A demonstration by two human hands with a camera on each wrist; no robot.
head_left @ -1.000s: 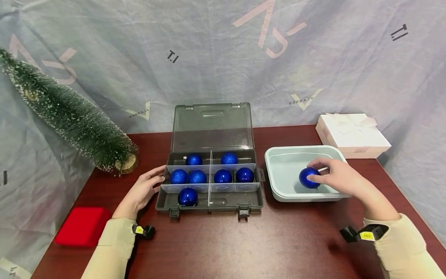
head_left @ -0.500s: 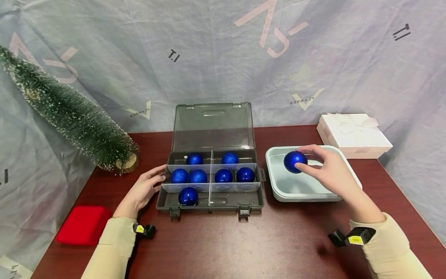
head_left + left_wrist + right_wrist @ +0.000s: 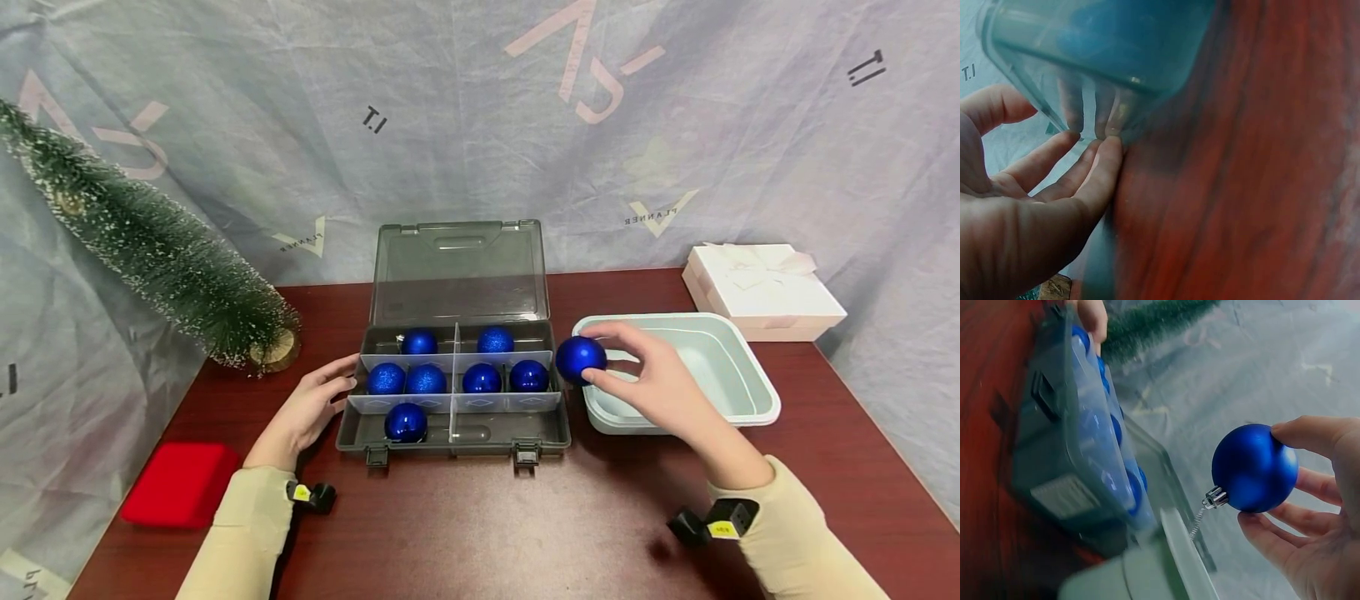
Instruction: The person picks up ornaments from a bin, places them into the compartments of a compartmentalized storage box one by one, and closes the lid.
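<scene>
My right hand (image 3: 651, 377) pinches a matte blue Christmas ball (image 3: 581, 360) between thumb and fingers, above the left rim of the pale green tub (image 3: 765, 400). In the right wrist view the ball (image 3: 1254, 467) shows a silver cap and a thin string hanging from it. My left hand (image 3: 306, 410) rests its fingertips against the left side of the grey divided box (image 3: 352, 433); in the left wrist view straight fingers (image 3: 1100, 169) touch its clear wall. Several blue balls, glossy, matte and glittery, lie in the box's compartments. The front right compartment (image 3: 510, 429) holds none.
The box's lid (image 3: 459, 275) stands raised at the back. A white gift box (image 3: 765, 287) with a bow sits behind the tub. At left are a small frosted tree (image 3: 165, 258) on a wooden base and a red box (image 3: 180, 485). A grey cloth hangs behind the table.
My right hand has lifted the ball out of the tub and carried it left to the gap between tub and box. The left hand stays in place.
</scene>
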